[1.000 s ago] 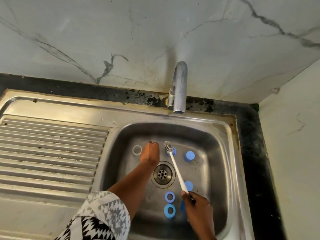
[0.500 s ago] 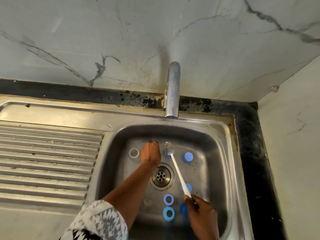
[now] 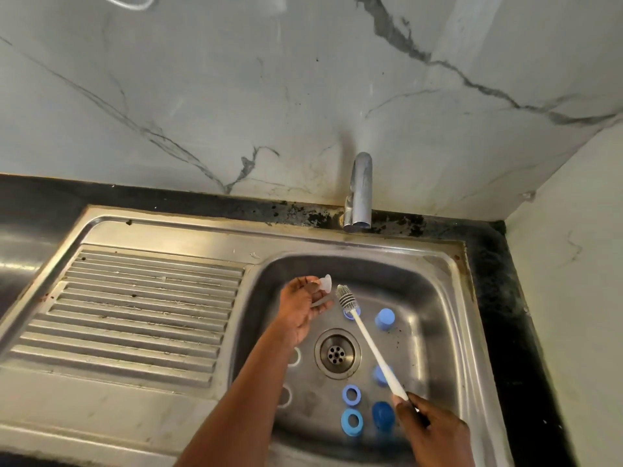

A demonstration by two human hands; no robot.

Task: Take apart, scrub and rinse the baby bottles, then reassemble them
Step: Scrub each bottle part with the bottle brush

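My left hand (image 3: 300, 310) is raised over the left part of the steel sink basin (image 3: 435, 298) and pinches a clear silicone teat (image 3: 325, 285) at its fingertips. My right hand (image 3: 428, 433) grips the end of a white bottle brush (image 3: 367, 342), whose grey bristle head lies just right of the teat. Bottle parts lie on the basin floor: a light blue cap (image 3: 385, 319), another blue cap (image 3: 382, 375) under the brush handle, a dark blue cap (image 3: 382, 415), two blue screw rings (image 3: 351, 395) (image 3: 351, 422), and clear rings (image 3: 294, 357) partly hidden by my left forearm.
The drain (image 3: 337, 353) sits in the middle of the basin. A chrome tap (image 3: 359, 193) stands at the back rim with no water running. A ribbed draining board (image 3: 141, 308) lies to the left. Marble walls close the back and right side.
My left hand has lifted off the basin floor with the clear teat pinched in it. The brush head has risen slightly beside it, and the camera view has tilted.
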